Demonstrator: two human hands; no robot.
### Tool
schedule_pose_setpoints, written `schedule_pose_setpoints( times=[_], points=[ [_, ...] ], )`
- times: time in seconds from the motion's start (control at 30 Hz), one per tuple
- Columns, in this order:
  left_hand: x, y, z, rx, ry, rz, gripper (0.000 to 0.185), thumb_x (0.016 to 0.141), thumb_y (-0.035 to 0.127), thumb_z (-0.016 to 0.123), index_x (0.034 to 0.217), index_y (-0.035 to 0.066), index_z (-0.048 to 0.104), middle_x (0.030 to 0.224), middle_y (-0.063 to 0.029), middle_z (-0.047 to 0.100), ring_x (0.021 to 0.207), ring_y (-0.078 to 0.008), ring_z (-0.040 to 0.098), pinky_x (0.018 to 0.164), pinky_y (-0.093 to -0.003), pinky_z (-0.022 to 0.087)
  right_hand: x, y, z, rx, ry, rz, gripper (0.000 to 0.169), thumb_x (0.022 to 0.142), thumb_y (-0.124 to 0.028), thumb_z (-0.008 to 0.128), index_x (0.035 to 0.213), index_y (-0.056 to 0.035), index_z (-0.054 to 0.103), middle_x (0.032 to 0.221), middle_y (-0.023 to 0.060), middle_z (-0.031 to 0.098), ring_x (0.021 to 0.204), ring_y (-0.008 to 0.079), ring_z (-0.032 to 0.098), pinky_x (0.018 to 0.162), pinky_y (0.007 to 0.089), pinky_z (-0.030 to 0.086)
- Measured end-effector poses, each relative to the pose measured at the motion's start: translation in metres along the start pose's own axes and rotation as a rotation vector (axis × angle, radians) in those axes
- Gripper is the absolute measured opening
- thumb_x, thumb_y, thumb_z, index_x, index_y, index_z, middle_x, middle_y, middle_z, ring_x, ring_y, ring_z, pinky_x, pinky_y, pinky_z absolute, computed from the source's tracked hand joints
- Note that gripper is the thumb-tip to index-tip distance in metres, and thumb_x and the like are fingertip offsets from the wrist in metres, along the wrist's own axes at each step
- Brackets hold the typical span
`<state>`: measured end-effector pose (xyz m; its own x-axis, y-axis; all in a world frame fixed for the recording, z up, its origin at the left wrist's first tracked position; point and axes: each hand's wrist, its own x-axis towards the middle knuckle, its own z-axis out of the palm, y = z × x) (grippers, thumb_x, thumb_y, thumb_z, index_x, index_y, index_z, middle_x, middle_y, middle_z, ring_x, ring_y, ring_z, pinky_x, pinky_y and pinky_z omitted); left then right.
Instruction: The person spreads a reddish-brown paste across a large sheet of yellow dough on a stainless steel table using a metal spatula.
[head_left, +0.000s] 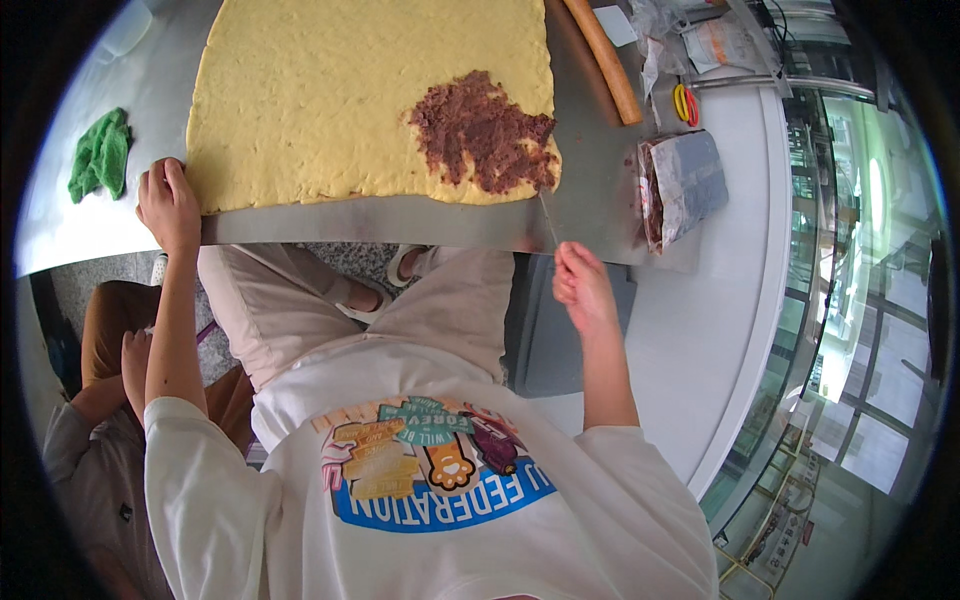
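A large sheet of yellow dough (315, 112) lies flat on the metal table (360, 223). Dark reddish-brown paste (480, 135) covers a ragged patch at its near right corner. My right hand (583, 286) grips a thin utensil (551, 217), perhaps a knife or spatula, whose tip meets the paste at the dough's near edge. At the near left corner of the dough, my left hand (169, 202) rests on the table with its fingers curled against the dough's edge. Whether it pinches the dough, I cannot tell.
A wooden rolling pin (606, 64) lies right of the dough. Nearer me sits an opened bag of dark paste (686, 187). Scissors (685, 105) with yellow and red handles are beside plastic bags (720, 45). A green cloth (101, 156) lies far left. Another person (105, 450) is at my left.
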<state>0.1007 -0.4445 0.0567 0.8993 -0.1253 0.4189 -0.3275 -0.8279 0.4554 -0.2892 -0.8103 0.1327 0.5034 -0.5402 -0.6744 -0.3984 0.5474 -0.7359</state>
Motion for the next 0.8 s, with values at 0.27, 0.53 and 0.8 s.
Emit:
schedule_pose_setpoints(
  times=[0.27,0.53,0.8],
  points=[
    [0.002,0.003,0.001,-0.005,-0.009,-0.009,0.03,0.095,0.029,0.041,0.091,0.008,0.062,0.09,-0.0089,0.06,0.086,-0.0279,0.056,0.078,-0.039,0.04,0.069,-0.077,0.027,-0.339,0.092,-0.117,0.031,0.096,-0.029,0.05,0.072,-0.011,0.046,0.051,-0.009,0.03,0.039,0.0016,0.022,0.037,0.0215,0.014],
    [0.002,-0.009,0.005,-0.03,-0.033,-0.011,0.03,0.094,0.034,0.041,0.09,0.013,0.062,0.09,-0.0045,0.058,0.087,-0.0239,0.054,0.084,-0.0389,0.035,0.062,-0.104,0.018,-0.764,-0.06,0.153,0.035,0.094,-0.033,0.052,0.067,-0.0126,0.044,0.051,-0.0089,0.031,0.039,0.0025,0.021,0.037,0.023,0.013],
    [-0.001,0.005,-0.003,-0.009,0.016,0.014,0.03,0.094,0.03,0.042,0.091,0.008,0.062,0.089,-0.0094,0.06,0.084,-0.0278,0.056,0.078,-0.04,0.04,0.036,-0.127,0.012,-0.837,0.027,0.051,0.033,0.092,-0.033,0.052,0.066,-0.014,0.046,0.053,-0.0083,0.035,0.043,0.0027,0.026,0.038,0.0229,0.016]
  ],
)
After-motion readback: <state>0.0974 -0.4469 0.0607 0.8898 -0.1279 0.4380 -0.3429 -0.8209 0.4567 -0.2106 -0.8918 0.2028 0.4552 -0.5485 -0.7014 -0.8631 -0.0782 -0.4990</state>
